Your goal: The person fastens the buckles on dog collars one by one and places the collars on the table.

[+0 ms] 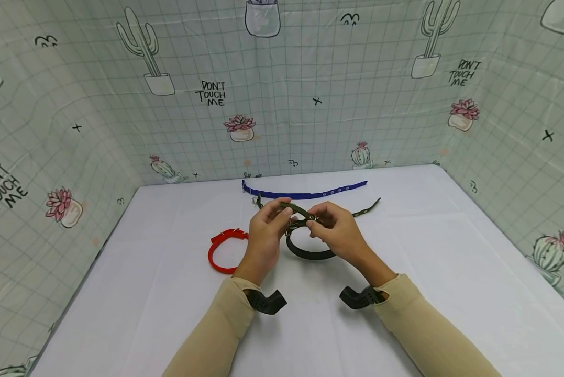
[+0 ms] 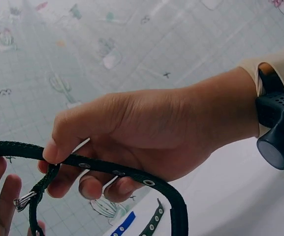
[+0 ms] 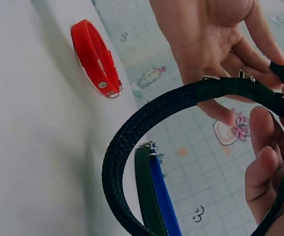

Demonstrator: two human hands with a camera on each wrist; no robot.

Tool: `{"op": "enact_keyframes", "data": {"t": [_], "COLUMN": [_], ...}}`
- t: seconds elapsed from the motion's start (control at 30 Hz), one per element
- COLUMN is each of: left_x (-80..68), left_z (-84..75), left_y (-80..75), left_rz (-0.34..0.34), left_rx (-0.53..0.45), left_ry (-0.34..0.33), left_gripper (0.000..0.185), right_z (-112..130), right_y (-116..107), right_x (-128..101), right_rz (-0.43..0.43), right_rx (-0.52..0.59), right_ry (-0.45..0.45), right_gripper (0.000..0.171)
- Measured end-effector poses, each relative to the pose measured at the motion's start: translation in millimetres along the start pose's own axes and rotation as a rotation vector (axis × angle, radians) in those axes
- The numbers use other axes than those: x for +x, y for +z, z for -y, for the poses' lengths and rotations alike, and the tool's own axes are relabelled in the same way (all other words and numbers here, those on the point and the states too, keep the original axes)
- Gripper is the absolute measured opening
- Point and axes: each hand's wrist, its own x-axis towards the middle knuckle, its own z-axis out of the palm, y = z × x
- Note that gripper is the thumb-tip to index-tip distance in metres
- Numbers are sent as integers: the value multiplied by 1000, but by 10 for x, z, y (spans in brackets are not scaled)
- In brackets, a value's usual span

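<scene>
Dark green woven nylon collar [image 1: 310, 254] with metal eyelets and a small metal buckle sat at the middle of the head view, looped and lifted just above the white table [image 1: 451, 251]. The left hand [image 1: 264, 238] pinched its strap near the buckle, and the right hand [image 1: 336, 230] pinched the strap's other part. A red closed collar [image 1: 218, 250] lay just left of them. A flat blue strap [image 1: 305, 192] and a second dark green strap [image 1: 366, 209] lay above, toward the cactus-print backdrop [image 1: 282, 94].
</scene>
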Motion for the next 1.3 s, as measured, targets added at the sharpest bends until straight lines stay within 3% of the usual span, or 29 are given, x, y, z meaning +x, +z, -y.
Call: {"op": "enact_keyframes", "data": {"t": [0.27, 0.7, 0.8, 0.9, 1.0, 1.13, 1.3], "left_x": [10, 36, 46, 37, 19, -11, -33], "left_z": [-3, -15, 15, 59, 104, 127, 115], "left_y": [-14, -54, -73, -61, -25, 18, 37], "left_rz": [-34, -16, 49, 133, 154, 104, 80], "left_rx": [-24, -84, 22, 224, 360, 350, 304], "left_ry": [59, 66, 39, 29, 51, 94, 97], "left_gripper": [29, 32, 38, 45, 45, 36, 31], "right_z": [-3, -18, -16, -7, 4, 14, 9], "right_y": [-61, -108, -121, -125, -117, -82, -62], "right_x": [23, 23, 25, 32, 36, 32, 27], "right_rz": [11, 21, 2, -18, -45, -66, -53], "right_rx": [-8, -16, 7, 71, 184, 320, 374], "right_ry": [-2, -1, -13, -22, -3, 37, 50], "right_gripper": [17, 16, 15, 15, 15, 15, 13]}}
